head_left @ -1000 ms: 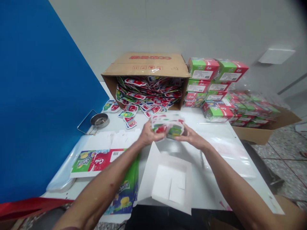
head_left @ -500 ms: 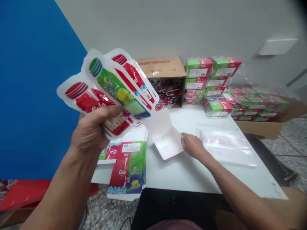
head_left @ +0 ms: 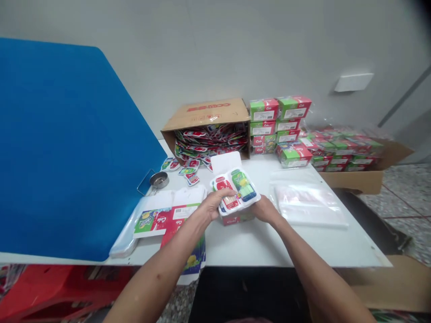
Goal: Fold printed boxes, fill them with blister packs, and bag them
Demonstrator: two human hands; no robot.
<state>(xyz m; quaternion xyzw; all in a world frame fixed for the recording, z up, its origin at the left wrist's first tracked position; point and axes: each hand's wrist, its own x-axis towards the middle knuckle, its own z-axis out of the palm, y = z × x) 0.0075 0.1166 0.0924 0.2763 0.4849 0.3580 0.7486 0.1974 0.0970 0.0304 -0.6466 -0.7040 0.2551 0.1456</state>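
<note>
My left hand [head_left: 215, 202] grips bottle-shaped candy packets [head_left: 243, 183] with red Cola and green Sprite prints, its thumb lying across their top. The packets rest at the mouth of a small open carton [head_left: 235, 219], covering most of its inside; how deep they sit I cannot tell. The carton's white lid flap stands up behind them. Closed around the carton's right side is my right hand [head_left: 264, 209], its fingers partly hidden. To the left lie flat printed cartons [head_left: 158, 220], partly under my left forearm.
A cardboard box [head_left: 205, 119] on its side spills packets onto the table. Wrapped cartons [head_left: 264, 128] are stacked at the back, with more in an open box [head_left: 350, 177] at right. Clear plastic bags [head_left: 310, 208], a metal dish [head_left: 159, 180] and a blue panel [head_left: 67, 148] flank the work.
My left hand has brought the fanned packets down and right from the upper left, onto the carton, and they are now gathered closer. My right hand still holds the carton. The view has shifted.
</note>
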